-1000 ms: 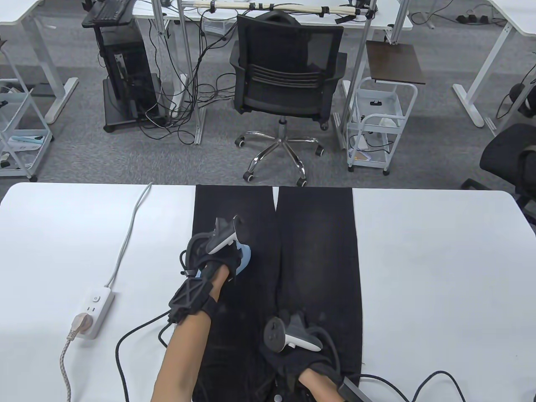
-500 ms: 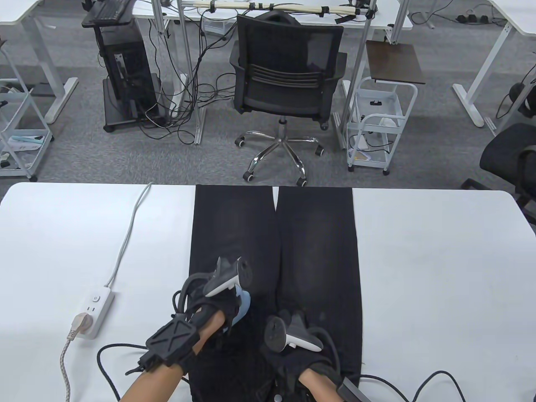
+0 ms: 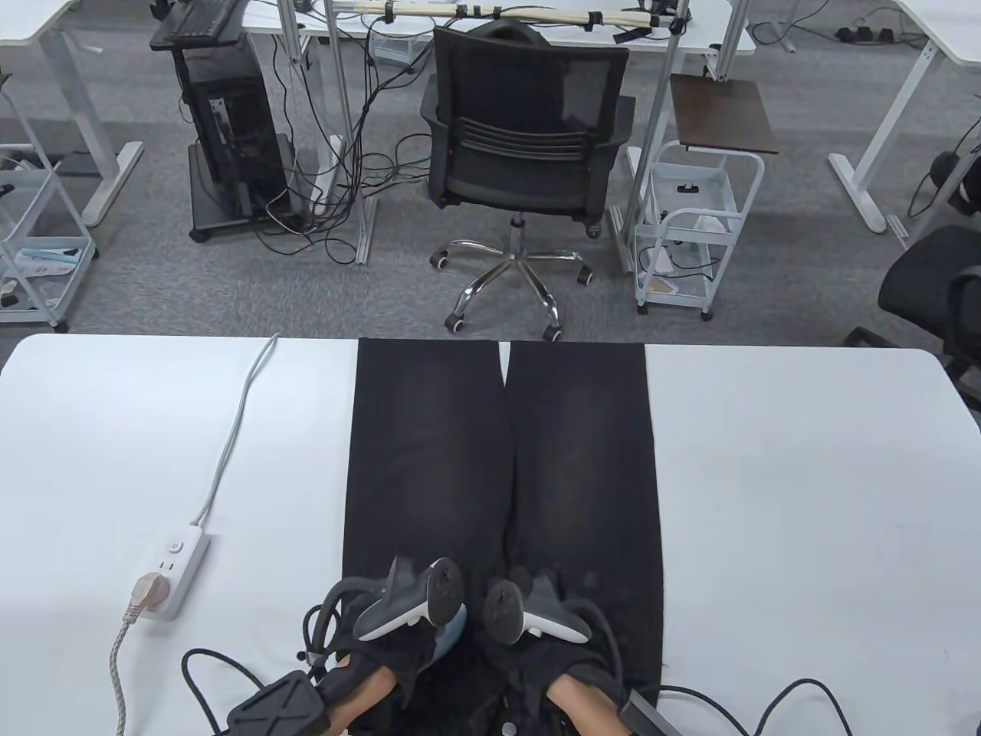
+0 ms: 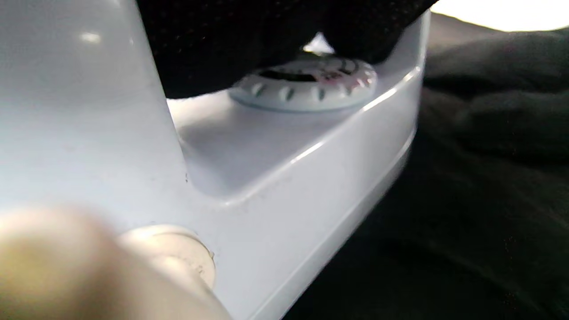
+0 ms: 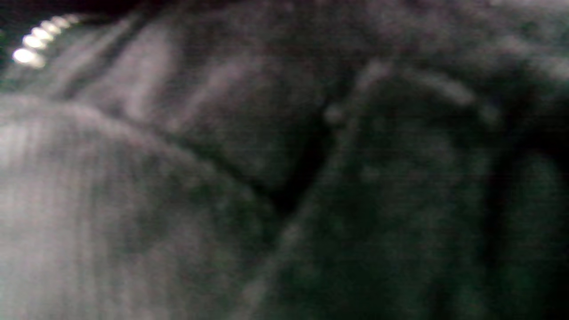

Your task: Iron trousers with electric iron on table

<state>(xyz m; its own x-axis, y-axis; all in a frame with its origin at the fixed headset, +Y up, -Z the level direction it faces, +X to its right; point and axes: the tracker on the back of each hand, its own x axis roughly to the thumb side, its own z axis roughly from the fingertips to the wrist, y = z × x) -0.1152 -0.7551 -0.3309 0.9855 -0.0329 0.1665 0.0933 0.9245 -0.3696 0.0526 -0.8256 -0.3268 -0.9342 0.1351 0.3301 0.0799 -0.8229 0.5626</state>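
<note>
Trousers (image 3: 502,460), black, lie flat down the middle of the white worktop (image 3: 805,498), waist toward us and both legs reaching the far edge. Going left to right: a power strip (image 3: 175,566) sits on the worktop's left side with a plug in it and its cable running to the far edge. Next comes our left hand (image 3: 395,636), its grip wrapped around the handle of the pale blue iron (image 3: 451,629), which rests on the left leg close to the waist; the left wrist view shows the iron's body (image 4: 275,178) and its dial (image 4: 306,82) over dark cloth. Just beside it, our right hand (image 3: 540,640) rests on the upper part of the right leg. Its grip is not something we can tell, since the tracker hides the fingers in the table view and the right wrist view shows only blurred dark fabric.

We judge the ironing to be under way on the left leg. Both legs look smooth from here, but the frames cannot tell us how much has been pressed. The right leg and the waistband area probably remain.
</note>
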